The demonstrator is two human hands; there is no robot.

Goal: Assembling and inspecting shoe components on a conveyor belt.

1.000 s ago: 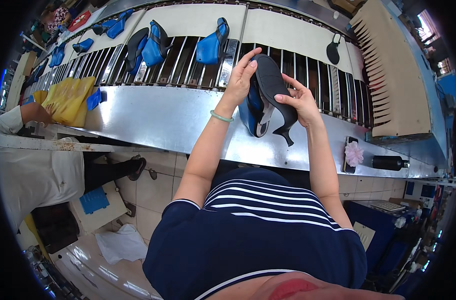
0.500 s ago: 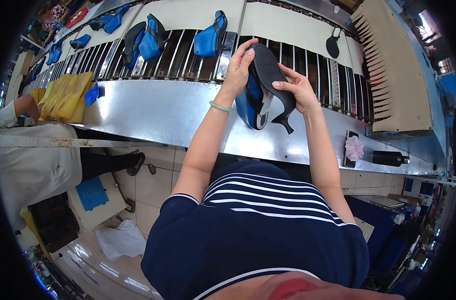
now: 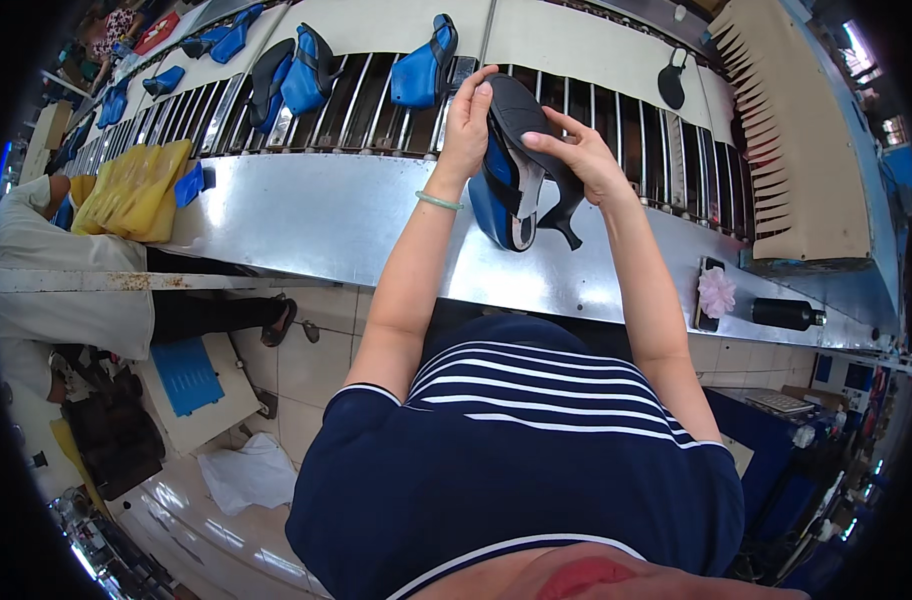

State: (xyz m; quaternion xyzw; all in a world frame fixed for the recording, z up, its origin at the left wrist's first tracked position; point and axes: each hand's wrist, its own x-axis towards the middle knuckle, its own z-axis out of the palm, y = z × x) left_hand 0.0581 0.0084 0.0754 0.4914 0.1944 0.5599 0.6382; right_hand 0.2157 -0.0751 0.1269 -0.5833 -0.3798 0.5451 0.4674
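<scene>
Above the metal ledge I hold a black sole [image 3: 516, 108] with a slim curved heel [image 3: 562, 216] against a shoe on a blue last [image 3: 490, 208]. My left hand [image 3: 464, 128] is closed round the toe end, its thumb along the sole's edge. Closed on the sole's middle is my right hand [image 3: 588, 165], thumb on the outer face and the other fingers partly hidden behind. Toward the heel the sole stands apart from the shoe, and a pale inner surface [image 3: 532, 190] shows between them.
Beyond the ledge [image 3: 316, 205] runs a roller conveyor with white sheets, several blue-lasted shoes [image 3: 309, 80] and a loose black sole [image 3: 672, 85]. A fringed hood [image 3: 816, 150] stands right, near a phone with a pink flower [image 3: 716, 292] and a black bottle [image 3: 786, 314]. A co-worker's sleeve [image 3: 26, 215] is left, by yellow material [image 3: 136, 190].
Both hands and the shoe have shifted slightly left and away from me. My right thumb has moved along the sole toward the toe. The co-worker at left has shifted a little.
</scene>
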